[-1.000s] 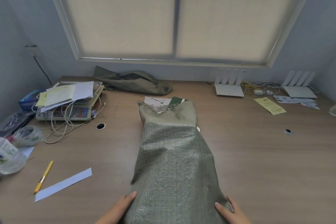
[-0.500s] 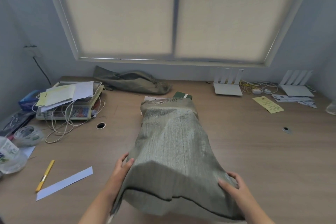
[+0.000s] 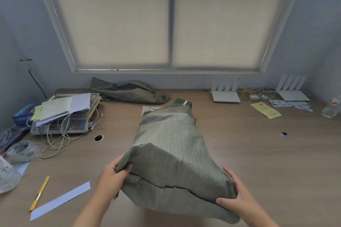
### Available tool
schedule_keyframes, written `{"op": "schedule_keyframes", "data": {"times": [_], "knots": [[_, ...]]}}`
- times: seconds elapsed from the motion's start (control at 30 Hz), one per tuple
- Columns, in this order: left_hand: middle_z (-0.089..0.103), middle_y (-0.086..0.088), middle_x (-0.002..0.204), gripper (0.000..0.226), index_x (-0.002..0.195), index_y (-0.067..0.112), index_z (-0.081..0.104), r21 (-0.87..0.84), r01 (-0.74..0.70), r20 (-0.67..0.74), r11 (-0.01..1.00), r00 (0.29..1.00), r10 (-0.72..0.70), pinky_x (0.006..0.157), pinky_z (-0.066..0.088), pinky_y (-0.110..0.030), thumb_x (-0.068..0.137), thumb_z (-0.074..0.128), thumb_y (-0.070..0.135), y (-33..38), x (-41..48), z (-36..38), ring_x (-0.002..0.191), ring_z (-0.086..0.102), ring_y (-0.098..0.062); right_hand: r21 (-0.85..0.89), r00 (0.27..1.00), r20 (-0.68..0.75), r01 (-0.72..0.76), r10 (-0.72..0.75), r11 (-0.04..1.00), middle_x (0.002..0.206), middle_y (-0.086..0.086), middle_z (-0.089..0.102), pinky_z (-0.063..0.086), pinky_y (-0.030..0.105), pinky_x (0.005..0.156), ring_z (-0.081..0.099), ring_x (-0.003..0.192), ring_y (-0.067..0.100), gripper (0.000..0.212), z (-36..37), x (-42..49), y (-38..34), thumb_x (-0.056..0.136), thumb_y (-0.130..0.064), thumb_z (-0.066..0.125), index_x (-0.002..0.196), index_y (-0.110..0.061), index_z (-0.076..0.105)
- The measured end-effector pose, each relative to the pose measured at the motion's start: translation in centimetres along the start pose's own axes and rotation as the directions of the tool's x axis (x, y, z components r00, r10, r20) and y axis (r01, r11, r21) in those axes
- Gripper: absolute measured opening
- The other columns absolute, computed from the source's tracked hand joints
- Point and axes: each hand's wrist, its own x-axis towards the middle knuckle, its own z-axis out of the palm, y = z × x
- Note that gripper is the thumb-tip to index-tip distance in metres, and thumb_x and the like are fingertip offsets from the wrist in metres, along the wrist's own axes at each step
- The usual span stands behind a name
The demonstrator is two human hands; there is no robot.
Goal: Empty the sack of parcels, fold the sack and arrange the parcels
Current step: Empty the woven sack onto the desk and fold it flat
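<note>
Head view: the wooden table (image 3: 249,153) carries, at my left, a scale (image 3: 60,127) buried under loose papers and a tangle of white cord, with a yellow pen (image 3: 39,192) and a white paper strip (image 3: 60,200) nearer to me. A second, crumpled sack (image 3: 129,92) lies at the far edge. Two white routers (image 3: 225,91) stand at my right, with a yellow leaflet (image 3: 265,110) near them. The grey-green woven sack (image 3: 169,149) occupies the table centre, sewn bottom raised toward me and frayed mouth resting on the table. It hides most of the contents: only a dark green parcel (image 3: 182,102) and a white parcel (image 3: 149,109) show at the mouth. My left hand (image 3: 112,177) grips the bottom-left corner, fingers curled into the fabric. My right hand (image 3: 238,195) clamps the bottom-right corner between fingers and thumb.
</note>
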Motion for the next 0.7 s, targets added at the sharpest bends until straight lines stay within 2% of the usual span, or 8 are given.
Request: {"op": "schedule_keyframes", "data": {"times": [0.1, 0.2, 0.33, 0.4, 0.47, 0.57, 0.63, 0.7], "knots": [[0.057, 0.0, 0.055, 0.012, 0.088, 0.039, 0.074, 0.049, 0.011, -0.083, 0.999, 0.996, -0.007, 0.045, 0.027, -0.022, 0.094, 0.063, 0.037, -0.4, 0.7, -0.2, 0.046, 0.038, -0.018, 0.052, 0.995, -0.101, 0.025, -0.02, 0.998, 0.119, 0.003, 0.072, 0.057, 0.033, 0.086, 0.072, 0.102, 0.02, 0.092, -0.1, -0.2, -1.8, 0.047, -0.006, 0.086, 0.13, -0.033, 0.054], [0.052, -0.004, 0.051, 0.028, 0.07, 0.031, 0.067, 0.126, -0.027, -0.131, 0.992, 0.99, 0.044, 0.042, 0.029, -0.024, 0.096, 0.059, 0.038, 0.6, 1.4, -0.6, 0.046, 0.04, -0.022, 0.042, 0.992, -0.115, 0.048, -0.043, 0.998, 0.107, 0.004, 0.076, 0.058, 0.037, 0.085, 0.073, 0.096, 0.021, 0.074, -0.5, -0.3, -4.6, 0.06, 0.008, 0.086, 0.12, -0.03, 0.065], [0.052, -0.006, 0.052, 0.036, 0.065, 0.023, 0.06, 0.217, -0.072, -0.161, 0.974, 0.981, 0.108, 0.037, 0.043, -0.034, 0.096, 0.058, 0.039, 3.9, 3.4, -1.3, 0.051, 0.05, -0.027, 0.096, 0.998, -0.028, 0.058, -0.055, 0.994, 0.109, 0.011, 0.075, 0.059, 0.035, 0.083, 0.073, 0.097, 0.024, 0.055, -2.3, 0.3, -9.7, 0.07, 0.007, 0.082, 0.115, -0.021, 0.07], [0.053, -0.005, 0.053, 0.04, 0.064, 0.014, 0.059, 0.231, -0.051, -0.191, 0.972, 0.977, 0.097, 0.043, 0.049, -0.043, 0.095, 0.059, 0.039, 5.8, 4.9, -1.6, 0.052, 0.053, -0.028, 0.152, 0.994, 0.098, 0.029, -0.045, 0.988, 0.114, 0.011, 0.073, 0.058, 0.04, 0.089, 0.071, 0.104, 0.027, 0.064, -3.3, 1.2, -12.3, 0.07, 0.005, 0.084, 0.124, -0.023, 0.064], [0.058, -0.007, 0.052, 0.043, 0.062, 0.01, 0.061, 0.231, -0.048, -0.233, 0.972, 0.967, 0.103, 0.049, 0.049, -0.041, 0.095, 0.058, 0.039, 7.1, 6.2, -2.0, 0.054, 0.057, -0.03, 0.186, 0.977, 0.206, 0.017, -0.056, 0.982, 0.124, 0.007, 0.07, 0.055, 0.041, 0.094, 0.067, 0.114, 0.027, 0.084, -4.1, 2.1, -13.8, 0.063, 0.003, 0.09, 0.134, -0.027, 0.057], [0.064, -0.012, 0.058, 0.04, 0.067, 0.013, 0.068, 0.154, -0.015, -0.251, 0.988, 0.967, 0.054, 0.059, 0.046, -0.037, 0.085, 0.058, 0.047, 6.0, 7.7, -2.3, 0.061, 0.06, -0.031, -0.013, 0.97, 0.235, 0.062, -0.058, 0.998, 0.14, -0.01, 0.057, 0.053, 0.036, 0.098, 0.061, 0.122, 0.013, 0.108, -3.7, 3.0, -13.0, 0.055, -0.005, 0.095, 0.144, -0.04, 0.045], [0.065, -0.014, 0.066, 0.034, 0.072, 0.019, 0.07, 0.021, 0.075, -0.244, 0.997, 0.967, -0.068, 0.06, 0.047, -0.039, 0.078, 0.058, 0.05, 4.5, 7.7, -2.2, 0.064, 0.06, -0.029, -0.105, 0.981, 0.196, 0.012, 0.009, 0.994, 0.141, -0.013, 0.051, 0.057, 0.03, 0.084, 0.064, 0.115, 0.013, 0.105, -2.6, 3.0, -10.5, 0.064, -0.005, 0.089, 0.145, -0.045, 0.038], [0.064, -0.014, 0.075, 0.03, 0.073, 0.016, 0.067, -0.114, 0.153, -0.239, 0.982, 0.955, -0.176, 0.064, 0.047, -0.039, 0.083, 0.062, 0.043, 4.1, 6.6, -1.8, 0.069, 0.057, -0.026, -0.121, 0.99, 0.112, -0.072, 0.085, 0.99, 0.128, -0.008, 0.059, 0.057, 0.031, 0.062, 0.069, 0.095, 0.02, 0.084, -1.0, 2.4, -8.3, 0.075, -0.009, 0.081, 0.139, -0.044, 0.041]]}}
